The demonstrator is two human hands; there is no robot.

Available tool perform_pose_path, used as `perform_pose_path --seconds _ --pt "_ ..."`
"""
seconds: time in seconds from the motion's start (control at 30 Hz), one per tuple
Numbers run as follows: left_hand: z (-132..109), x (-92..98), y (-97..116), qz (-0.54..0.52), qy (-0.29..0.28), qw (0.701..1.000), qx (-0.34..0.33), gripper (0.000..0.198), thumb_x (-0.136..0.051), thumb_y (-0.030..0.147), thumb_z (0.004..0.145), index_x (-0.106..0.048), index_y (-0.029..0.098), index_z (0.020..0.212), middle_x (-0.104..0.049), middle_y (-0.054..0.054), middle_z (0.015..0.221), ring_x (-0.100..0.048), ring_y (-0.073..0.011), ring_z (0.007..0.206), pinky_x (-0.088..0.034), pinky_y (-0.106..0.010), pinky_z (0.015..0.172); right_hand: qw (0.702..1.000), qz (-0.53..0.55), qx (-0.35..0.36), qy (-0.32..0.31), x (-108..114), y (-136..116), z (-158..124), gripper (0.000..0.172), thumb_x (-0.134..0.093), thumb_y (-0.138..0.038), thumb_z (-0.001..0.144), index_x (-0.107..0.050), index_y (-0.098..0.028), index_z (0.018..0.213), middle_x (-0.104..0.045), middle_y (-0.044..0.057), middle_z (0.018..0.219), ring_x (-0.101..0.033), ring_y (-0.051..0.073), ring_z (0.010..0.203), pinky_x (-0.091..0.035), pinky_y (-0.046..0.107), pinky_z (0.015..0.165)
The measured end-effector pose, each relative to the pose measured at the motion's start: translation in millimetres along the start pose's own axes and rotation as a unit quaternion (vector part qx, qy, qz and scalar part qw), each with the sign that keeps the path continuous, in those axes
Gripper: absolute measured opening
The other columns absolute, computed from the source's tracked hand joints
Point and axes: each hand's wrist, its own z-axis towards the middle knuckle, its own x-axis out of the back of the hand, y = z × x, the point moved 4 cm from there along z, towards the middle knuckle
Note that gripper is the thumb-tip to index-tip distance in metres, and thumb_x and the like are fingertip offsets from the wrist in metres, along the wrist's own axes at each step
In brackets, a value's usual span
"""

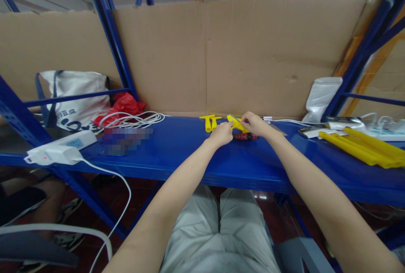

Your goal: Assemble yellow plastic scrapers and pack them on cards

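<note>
At the back of the blue shelf, my left hand [222,133] is closed on the near left side of a yellow plastic piece [237,123]. My right hand [255,123] has its fingers bent and pinched at the right side of that same piece. A thin grey edge shows along the piece; its exact kind is unclear. Just below it lies a red and black tool handle [245,136], partly hidden beside my left fingers. To the left, two yellow T-shaped pieces [208,124] stand close together, one partly behind my left hand.
A cardboard panel [171,58] closes the back. On the left are a white power strip [74,141], coiled white cable [148,119], a red bag [125,104] and a cloth bag [82,85]. Long yellow pieces [363,148] and a silvery pouch [322,95] are right. Another person's leg [52,197] shows lower left.
</note>
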Motion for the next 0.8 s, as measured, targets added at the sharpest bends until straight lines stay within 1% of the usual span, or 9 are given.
perform_pose_path --seconds 0.1,0.23,0.4,0.57,0.67,0.73,0.8 --pt "0.6 -0.1 -1.8 -0.005 0.004 1.0 0.004 0.039 -0.045 0.015 0.086 -0.055 0.017 0.123 -0.062 -0.011 0.12 -0.054 -0.0204 0.117 -0.041 -0.034 0.097 1.0 0.011 0.016 0.004 1.7 -1.6 -0.2 0.011 -0.049 -0.013 0.078 -0.058 -0.015 0.073 -0.058 0.007 0.082 -0.055 0.015 0.076 -0.043 0.026 0.072" --pt "0.7 0.8 -2.7 0.001 0.003 1.0 0.008 0.04 -0.046 0.015 0.085 -0.055 0.019 0.124 -0.062 -0.011 0.12 -0.054 -0.021 0.116 -0.042 -0.035 0.097 0.998 0.033 0.046 0.011 3.2 -4.5 -0.9 0.011 -0.051 -0.014 0.077 -0.061 -0.016 0.074 -0.058 0.006 0.081 -0.056 0.015 0.076 -0.044 0.027 0.073" --pt "-0.2 1.4 -2.7 0.003 0.0 1.0 0.007 0.039 -0.046 0.015 0.085 -0.055 0.019 0.123 -0.063 -0.011 0.119 -0.055 -0.0212 0.116 -0.042 -0.035 0.097 0.996 0.046 0.076 0.003 2.3 -8.8 -2.4 0.013 -0.053 -0.016 0.077 -0.066 -0.016 0.075 -0.06 0.006 0.083 -0.058 0.016 0.078 -0.045 0.028 0.077" --pt "-0.4 0.9 -3.8 -0.002 0.006 1.0 0.011 0.04 -0.044 0.014 0.085 -0.055 0.018 0.123 -0.064 -0.011 0.117 -0.054 -0.0212 0.117 -0.042 -0.035 0.096 0.998 0.008 0.059 -0.018 3.7 -10.6 -4.8 0.023 -0.051 -0.01 0.073 -0.071 -0.016 0.084 -0.064 0.007 0.091 -0.06 0.017 0.082 -0.045 0.028 0.08" --pt "-0.4 0.8 -3.9 -0.004 0.007 1.0 0.011 0.042 -0.044 0.014 0.085 -0.054 0.017 0.125 -0.064 -0.011 0.117 -0.054 -0.021 0.117 -0.043 -0.035 0.096 0.998 -0.014 0.05 -0.024 4.9 -12.4 -5.7 0.027 -0.049 -0.01 0.073 -0.072 -0.016 0.086 -0.065 0.008 0.095 -0.061 0.018 0.084 -0.046 0.029 0.082" --pt "-0.3 0.9 -3.7 -0.006 0.006 1.0 0.009 0.042 -0.044 0.014 0.084 -0.054 0.017 0.125 -0.064 -0.011 0.118 -0.054 -0.0211 0.117 -0.043 -0.035 0.096 0.999 -0.017 0.047 -0.022 5.2 -12.9 -5.8 0.029 -0.048 -0.01 0.074 -0.072 -0.016 0.09 -0.065 0.008 0.097 -0.061 0.017 0.084 -0.046 0.029 0.082" --pt "-0.2 1.1 -3.7 -0.007 0.006 1.0 0.01 0.041 -0.044 0.014 0.085 -0.054 0.016 0.124 -0.063 -0.012 0.118 -0.054 -0.0213 0.117 -0.043 -0.034 0.096 1.0 -0.015 0.022 -0.008 5.5 -10.4 -5.2 0.031 -0.048 -0.01 0.074 -0.07 -0.015 0.095 -0.065 0.009 0.098 -0.061 0.017 0.086 -0.046 0.029 0.082"
